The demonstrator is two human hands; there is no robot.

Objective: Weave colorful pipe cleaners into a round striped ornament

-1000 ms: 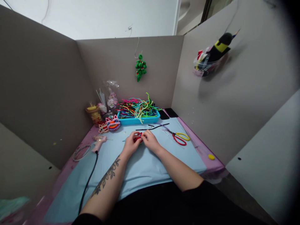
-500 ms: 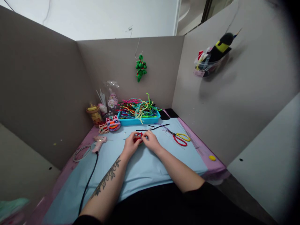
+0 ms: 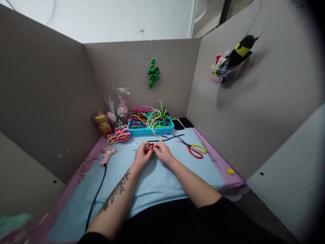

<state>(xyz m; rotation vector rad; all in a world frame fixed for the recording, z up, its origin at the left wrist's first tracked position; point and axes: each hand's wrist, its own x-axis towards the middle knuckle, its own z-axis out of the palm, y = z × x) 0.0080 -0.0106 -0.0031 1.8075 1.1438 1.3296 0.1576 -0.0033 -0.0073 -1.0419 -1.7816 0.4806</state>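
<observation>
Between my two hands is a small red piece that looks like bent pipe cleaner point(image 3: 151, 145); fingers cover most of it. My left hand point(image 3: 142, 155) pinches it from the left, thumb and fingers closed. From the right, my right hand point(image 3: 164, 153) grips the same red piece with its fingertips, close against the left. Just beyond the hands lie black pipe cleaners point(image 3: 166, 139) on the light blue cloth point(image 3: 162, 183). To the right rest scissors point(image 3: 194, 149) with one red and one yellow handle.
Behind stands a blue tray point(image 3: 151, 130) heaped with colourful pipe cleaners. Lion-head crafts point(image 3: 123, 134) sit left of it, near a jar point(image 3: 103, 124). A pink glue gun point(image 3: 108, 155) with a black cord lies at left. Dark phones point(image 3: 186, 122) and a yellow disc point(image 3: 230, 171) are right.
The red piece has turned slightly between my fingers, and a little more of its top shows. Both hands stay in nearly the same place; the view has shifted slightly.
</observation>
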